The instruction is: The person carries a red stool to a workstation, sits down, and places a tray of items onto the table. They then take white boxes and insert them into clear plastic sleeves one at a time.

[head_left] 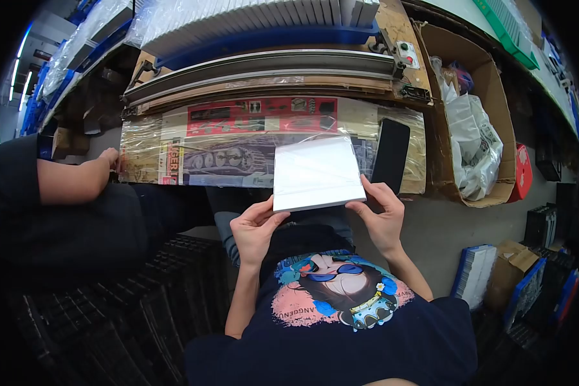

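A flat white box (318, 174) is held up in front of my body, above the near edge of the tape-covered bench top (151, 154). Clear film seems to stick out at its far edge. My left hand (256, 226) pinches the near left corner between thumb and fingers. On the other side, my right hand (381, 212) grips the near right corner, thumb in front and fingers along the side. Just right of the box, a black phone (391, 157) lies on the bench.
Behind the bench runs a long metal bar (257, 76), with a blue tray (264, 48) of white boxes beyond. A cardboard carton (439, 116) with plastic bags stands right, near a red stool (523, 172). At left, another person's arm (77, 180) rests by the bench.
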Tool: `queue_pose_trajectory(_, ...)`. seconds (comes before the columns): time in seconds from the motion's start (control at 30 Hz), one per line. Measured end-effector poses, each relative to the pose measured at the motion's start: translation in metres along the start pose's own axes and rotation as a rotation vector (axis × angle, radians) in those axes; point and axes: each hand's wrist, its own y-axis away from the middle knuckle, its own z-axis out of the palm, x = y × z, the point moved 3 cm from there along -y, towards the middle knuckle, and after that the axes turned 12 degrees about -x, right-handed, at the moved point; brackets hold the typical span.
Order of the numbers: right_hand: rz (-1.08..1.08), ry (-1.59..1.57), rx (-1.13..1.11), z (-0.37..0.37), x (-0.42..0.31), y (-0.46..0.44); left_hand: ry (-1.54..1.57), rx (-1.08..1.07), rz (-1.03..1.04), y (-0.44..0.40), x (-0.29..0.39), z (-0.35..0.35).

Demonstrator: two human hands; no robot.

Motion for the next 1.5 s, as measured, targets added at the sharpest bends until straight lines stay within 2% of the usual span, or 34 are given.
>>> queue_pose_trajectory(0.17, 0.054, -0.191, 0.051, 0.012, -0.002, -0.005, 0.009, 0.164, -0.001, 0.001, 0.012, -0.010)
queue_pose_trajectory(0.3, 0.019, -0.293, 0.146, 0.018, -0.020, -0.024, 0.042, 0.179, 0.058, -0.015, 0.034, -0.012)
queue_pose_trajectory(0.43, -0.197, 0.127, 0.231, 0.008, -0.053, -0.072, -0.077, 0.068, 0.144, -0.049, 0.071, -0.016)
queue_pose_trajectory(0.53, -0.346, 0.166, 0.309, 0.001, -0.101, -0.084, -0.173, 0.019, 0.261, -0.059, 0.129, -0.013)
queue_pose_trajectory(0.57, -0.369, 0.249, 0.277, 0.001, -0.109, -0.096, -0.251, 0.019, 0.265, -0.064, 0.138, -0.016)
queue_pose_trajectory(0.63, -0.270, 0.156, 0.209, 0.004, -0.110, -0.115, -0.174, -0.020, 0.276, -0.083, 0.141, -0.024)
queue_pose_trajectory(0.67, -0.313, 0.237, 0.189, 0.004, -0.116, -0.117, -0.143, -0.045, 0.305, -0.086, 0.144, -0.027)
queue_pose_trajectory(0.77, -0.502, 0.220, 0.145, 0.014, -0.112, -0.132, -0.082, -0.126, 0.376, -0.104, 0.141, -0.040)
queue_pose_trajectory(0.83, -0.270, 0.004, 0.064, 0.027, -0.088, -0.145, -0.012, -0.179, 0.391, -0.116, 0.128, -0.045)
queue_pose_trajectory(0.87, -0.222, -0.026, 0.027, 0.033, -0.073, -0.152, 0.040, -0.210, 0.382, -0.120, 0.120, -0.046)
queue_pose_trajectory(0.97, -0.274, -0.128, 0.082, 0.050, -0.048, -0.165, 0.130, -0.238, 0.402, -0.132, 0.090, -0.046)
queue_pose_trajectory(1.0, -0.257, -0.159, 0.003, 0.052, -0.029, -0.171, 0.118, -0.239, 0.431, -0.133, 0.083, -0.042)
queue_pose_trajectory(1.1, -0.369, -0.517, -0.082, 0.061, -0.009, -0.172, 0.038, -0.274, 0.464, -0.151, 0.050, -0.047)
queue_pose_trajectory(1.13, -0.440, -0.634, -0.177, 0.063, -0.005, -0.172, 0.085, -0.326, 0.436, -0.155, 0.041, -0.049)
queue_pose_trajectory(1.2, -0.424, -0.467, -0.246, 0.062, -0.006, -0.170, 0.128, -0.439, 0.345, -0.163, 0.034, -0.052)
queue_pose_trajectory(1.27, -0.364, -0.391, -0.300, 0.060, -0.013, -0.164, 0.061, -0.354, 0.388, -0.161, 0.038, -0.055)
queue_pose_trajectory(1.37, -0.422, -0.269, -0.371, 0.061, -0.028, -0.158, 0.072, -0.313, 0.462, -0.154, 0.049, -0.053)
queue_pose_trajectory(1.5, -0.386, -0.462, -0.378, 0.079, 0.006, -0.154, 0.100, -0.322, 0.509, -0.154, 0.029, -0.061)
